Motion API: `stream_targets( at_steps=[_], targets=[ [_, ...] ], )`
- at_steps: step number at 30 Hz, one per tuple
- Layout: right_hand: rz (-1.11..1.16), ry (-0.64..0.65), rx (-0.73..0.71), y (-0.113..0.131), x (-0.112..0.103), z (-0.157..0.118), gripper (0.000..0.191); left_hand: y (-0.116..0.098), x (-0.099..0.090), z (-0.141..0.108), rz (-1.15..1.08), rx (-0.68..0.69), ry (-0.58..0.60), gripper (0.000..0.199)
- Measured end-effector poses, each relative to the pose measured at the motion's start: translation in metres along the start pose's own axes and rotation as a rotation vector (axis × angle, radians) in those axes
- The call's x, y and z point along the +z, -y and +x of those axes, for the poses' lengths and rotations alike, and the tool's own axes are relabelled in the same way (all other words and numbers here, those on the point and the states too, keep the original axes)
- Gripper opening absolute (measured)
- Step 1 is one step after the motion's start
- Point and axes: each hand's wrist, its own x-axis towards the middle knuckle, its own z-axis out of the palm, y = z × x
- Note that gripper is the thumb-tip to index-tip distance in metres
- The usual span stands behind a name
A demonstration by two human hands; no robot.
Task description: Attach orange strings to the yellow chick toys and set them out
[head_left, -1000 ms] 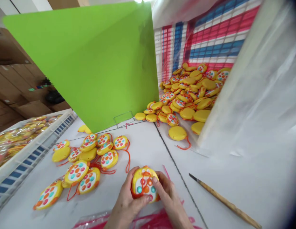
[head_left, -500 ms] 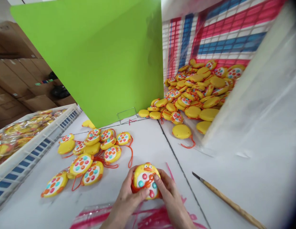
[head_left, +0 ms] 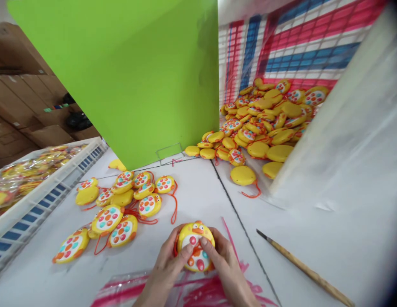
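Observation:
Between both hands is a round yellow duck toy point(head_left: 197, 229), face up, with an orange beak and coloured dots on a white belly. My left hand point(head_left: 169, 260) grips its left side, the thumb lying on the belly. On the right side my right hand point(head_left: 226, 260) holds it, thumb near the middle just under the beak. Part of an orange cord shows beside the left fingers. Left of the hands, several similar toys point(head_left: 107, 219) with orange cords lie in a loose group on the white table point(head_left: 198, 192).
A green board point(head_left: 137, 85) stands behind the group. A large heap of yellow toys point(head_left: 259, 115) lies at the back right. On the right rests a wooden-handled brush point(head_left: 300, 264). A white crate point(head_left: 41, 187) of bagged toys is at left. Pink-striped plastic point(head_left: 121, 290) lies in front.
Both thumbs have moved up the toy's belly towards the beak, and the orange cord that crossed its front shows less. The toy stays in both hands.

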Motion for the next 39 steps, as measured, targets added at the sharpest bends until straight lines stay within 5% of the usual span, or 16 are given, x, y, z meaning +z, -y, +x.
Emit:
stream_targets(
  at_steps=[3, 7, 14, 21, 27, 39],
  targets=[
    [-0.096, -0.036, -0.037, 0.002, 0.003, -0.001, 0.031, -0.007, 0.008, -0.003, 0.075, 0.077, 0.115, 0.074],
    [-0.032, -0.010, 0.007, 0.004, 0.006, -0.002, 0.034, -0.011, 0.009, -0.006, 0.199, 0.094, 0.039, 0.073],
    [0.128, -0.025, 0.120, 0.001, 0.010, -0.003, 0.049, -0.009, -0.005, -0.001, -0.045, 0.059, 0.094, 0.074],
    [0.105, -0.112, 0.116, -0.010, 0.006, -0.003, 0.053, -0.004, -0.008, -0.002, -0.111, 0.005, 0.014, 0.071],
    [0.074, 0.018, 0.099, -0.007, 0.002, 0.000, 0.054, 0.003, -0.012, 0.001, -0.166, -0.063, -0.224, 0.059],
    [0.044, 0.017, 0.126, -0.013, 0.001, -0.001, 0.048, 0.003, -0.012, -0.002, -0.255, -0.044, -0.188, 0.049]
  ],
)
